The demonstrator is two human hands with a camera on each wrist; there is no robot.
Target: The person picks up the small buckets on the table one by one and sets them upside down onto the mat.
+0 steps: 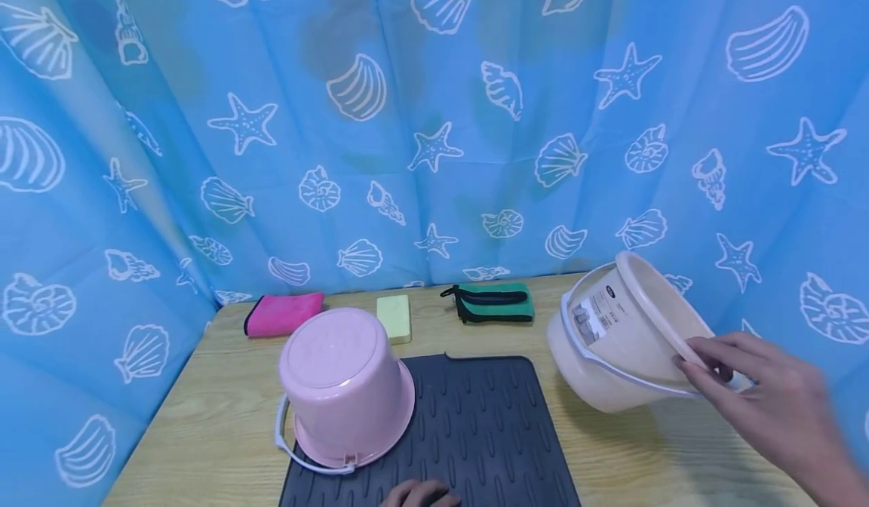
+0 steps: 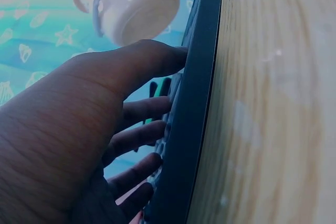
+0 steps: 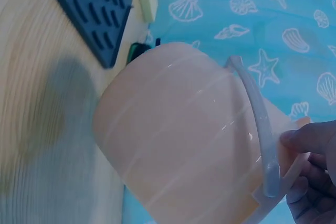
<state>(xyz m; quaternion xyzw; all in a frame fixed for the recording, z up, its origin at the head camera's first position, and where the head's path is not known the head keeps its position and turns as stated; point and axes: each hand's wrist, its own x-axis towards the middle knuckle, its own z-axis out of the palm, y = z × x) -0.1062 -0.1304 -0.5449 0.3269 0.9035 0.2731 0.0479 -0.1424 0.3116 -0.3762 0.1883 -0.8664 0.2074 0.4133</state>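
My right hand pinches the rim of a cream bucket between thumb and fingers. The bucket leans over, its mouth turned toward the right, with a shadow on the wood below. Its pale handle hangs along the side, and a label shows in the head view. At the bottom of that view, fingers of my left hand rest on the dark ridged mat. In the left wrist view these fingers are spread and loosely bent, the fingertips at the mat's surface. A pink bucket sits upside down on the mat's left part.
Along the back of the wooden table lie a folded pink cloth, a pale yellow sponge block and a green item with black trim. A blue shell-print curtain hangs behind and at both sides.
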